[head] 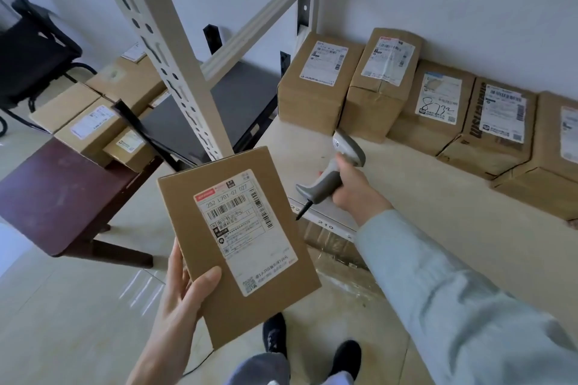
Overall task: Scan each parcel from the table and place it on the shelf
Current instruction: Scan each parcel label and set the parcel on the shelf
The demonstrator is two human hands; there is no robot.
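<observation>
Your left hand (184, 297) grips the labelled parcel (237, 241) near; right hand (356, 189) clasps the barcode scanner (337, 166) over the shelf (406, 197).

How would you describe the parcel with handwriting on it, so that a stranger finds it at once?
Look at the pale shelf on the right, where a row of brown parcels stands along the wall. Count from the left: the third parcel. Only its label bears large black handwritten digits.
</observation>
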